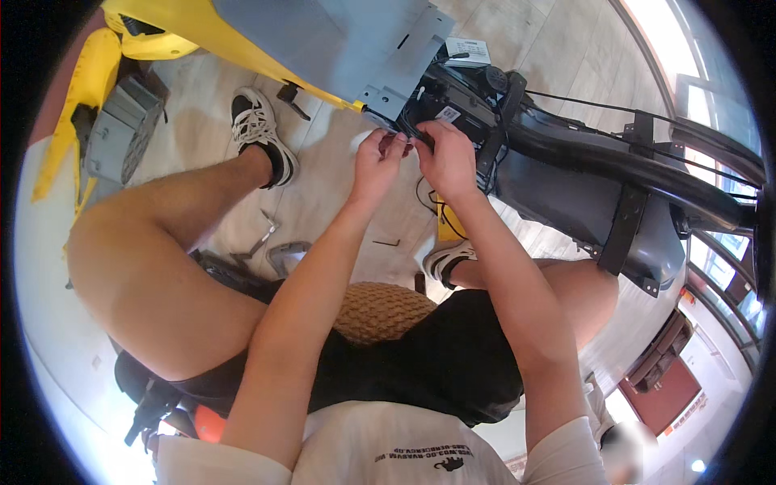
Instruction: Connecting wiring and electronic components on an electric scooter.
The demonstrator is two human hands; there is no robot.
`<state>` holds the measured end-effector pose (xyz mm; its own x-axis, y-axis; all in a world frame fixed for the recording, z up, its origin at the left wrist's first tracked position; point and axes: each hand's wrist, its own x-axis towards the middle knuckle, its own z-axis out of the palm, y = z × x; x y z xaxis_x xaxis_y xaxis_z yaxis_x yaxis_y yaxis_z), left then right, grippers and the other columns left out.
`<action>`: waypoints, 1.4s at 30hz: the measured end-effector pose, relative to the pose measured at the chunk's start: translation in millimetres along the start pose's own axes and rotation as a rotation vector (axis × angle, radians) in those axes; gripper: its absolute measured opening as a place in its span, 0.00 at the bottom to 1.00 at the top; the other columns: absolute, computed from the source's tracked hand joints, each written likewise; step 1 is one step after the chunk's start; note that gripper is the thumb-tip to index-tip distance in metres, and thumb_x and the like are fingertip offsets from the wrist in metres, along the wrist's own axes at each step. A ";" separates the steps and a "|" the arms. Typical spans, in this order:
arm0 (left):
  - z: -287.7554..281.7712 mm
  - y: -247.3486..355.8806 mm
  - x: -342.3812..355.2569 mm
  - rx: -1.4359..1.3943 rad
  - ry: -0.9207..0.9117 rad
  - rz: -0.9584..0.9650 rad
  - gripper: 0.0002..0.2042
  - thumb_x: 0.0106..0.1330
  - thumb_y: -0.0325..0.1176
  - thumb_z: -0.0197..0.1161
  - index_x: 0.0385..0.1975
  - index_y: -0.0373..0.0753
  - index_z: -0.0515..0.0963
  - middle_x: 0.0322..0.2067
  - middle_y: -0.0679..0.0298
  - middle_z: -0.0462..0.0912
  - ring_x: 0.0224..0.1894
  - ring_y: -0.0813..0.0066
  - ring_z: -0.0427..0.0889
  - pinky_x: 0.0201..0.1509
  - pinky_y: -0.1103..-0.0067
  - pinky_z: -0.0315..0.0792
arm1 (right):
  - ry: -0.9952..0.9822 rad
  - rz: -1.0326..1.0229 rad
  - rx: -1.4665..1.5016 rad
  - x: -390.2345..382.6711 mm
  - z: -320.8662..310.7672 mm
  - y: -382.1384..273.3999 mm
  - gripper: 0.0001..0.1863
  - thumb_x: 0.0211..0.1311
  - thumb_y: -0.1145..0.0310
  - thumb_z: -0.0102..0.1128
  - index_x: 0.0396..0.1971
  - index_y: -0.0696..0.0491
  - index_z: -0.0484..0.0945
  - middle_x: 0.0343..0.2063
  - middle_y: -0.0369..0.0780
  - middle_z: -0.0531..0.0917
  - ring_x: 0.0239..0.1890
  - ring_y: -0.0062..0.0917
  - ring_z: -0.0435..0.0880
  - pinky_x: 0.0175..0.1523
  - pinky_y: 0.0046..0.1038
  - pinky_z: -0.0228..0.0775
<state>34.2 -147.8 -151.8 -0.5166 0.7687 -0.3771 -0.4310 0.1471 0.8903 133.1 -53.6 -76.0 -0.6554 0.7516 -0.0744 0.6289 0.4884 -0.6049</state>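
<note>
My left hand point(378, 162) and my right hand point(449, 158) meet under the edge of a grey panel with yellow trim point(323, 48). Both are closed, fingertips pinched together almost touching. A bundle of black cables point(410, 121) runs down to the right fingertips, and that hand appears to grip it. Whatever the left fingers pinch is too small to make out. Just right of my hands is a black frame point(461, 105) with wiring and a box-shaped part. A loose black cable point(422, 192) hangs below the right wrist.
A white box point(469, 52) lies behind the frame. A thick black tube point(630, 166) and grey cover point(558, 194) extend right. An L-shaped hex key point(386, 242) lies on the floor. Yellow and grey parts point(121, 129) stand at left. I sit on a woven seat point(380, 311).
</note>
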 end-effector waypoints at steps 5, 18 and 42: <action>1.4 3.8 -4.5 0.080 0.031 0.027 0.09 0.71 0.30 0.64 0.40 0.29 0.81 0.33 0.59 0.88 0.32 0.78 0.85 0.38 0.80 0.77 | -0.003 -0.014 -0.063 0.6 1.8 -3.8 0.13 0.57 0.72 0.66 0.42 0.58 0.82 0.40 0.49 0.85 0.43 0.47 0.85 0.49 0.41 0.77; -4.3 10.3 4.0 0.022 0.037 -0.061 0.12 0.68 0.33 0.66 0.35 0.27 0.82 0.29 0.60 0.87 0.32 0.77 0.86 0.38 0.80 0.77 | -0.008 -0.045 -0.004 6.3 7.9 11.7 0.15 0.60 0.68 0.68 0.42 0.63 0.81 0.38 0.53 0.85 0.41 0.48 0.85 0.47 0.40 0.77; 3.5 3.9 11.3 -0.046 0.131 -0.107 0.11 0.70 0.31 0.62 0.37 0.26 0.78 0.29 0.56 0.87 0.29 0.73 0.86 0.36 0.76 0.82 | -0.046 0.237 0.078 5.6 -2.5 4.1 0.15 0.52 0.67 0.76 0.37 0.60 0.87 0.28 0.47 0.88 0.30 0.31 0.89 0.40 0.28 0.78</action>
<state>29.3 -136.4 -151.8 -0.5570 0.6619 -0.5017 -0.5206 0.1924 0.8318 133.1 -46.3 -76.9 -0.5131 0.8192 -0.2561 0.7342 0.2644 -0.6253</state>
